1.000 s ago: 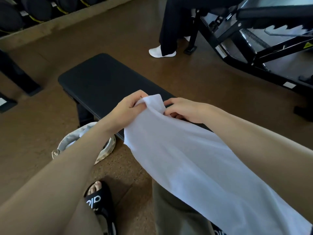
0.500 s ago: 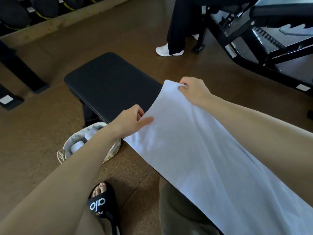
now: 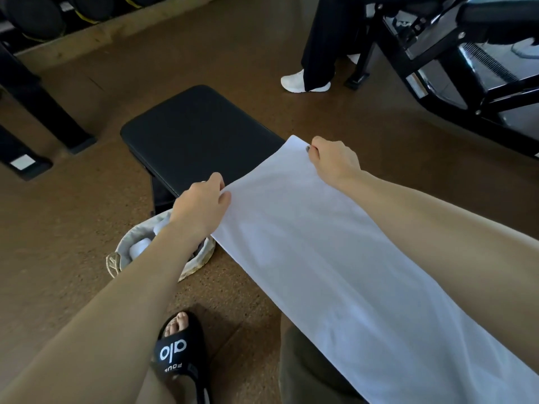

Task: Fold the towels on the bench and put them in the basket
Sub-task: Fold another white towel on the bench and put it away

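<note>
Brown gym flooring surrounds the black bench [image 3: 201,135]; over its near end, the left hand [image 3: 201,207] and right hand [image 3: 335,161] each pinch a corner of the outspread white towel [image 3: 335,258], beside the floor basket [image 3: 122,258].

Both forearms bare, no sleeves in view. Dark polish on the thumbnail of the right hand [image 3: 335,161]; something small and pale glinting at a knuckle of the left hand [image 3: 201,205], too small to make out. Black slide sandal [image 3: 182,355] on one foot, open-toed, white "alo" lettering across the strap with smaller print just under it. Olive-grey trouser leg [image 3: 309,371] just right of the sandal.
</note>
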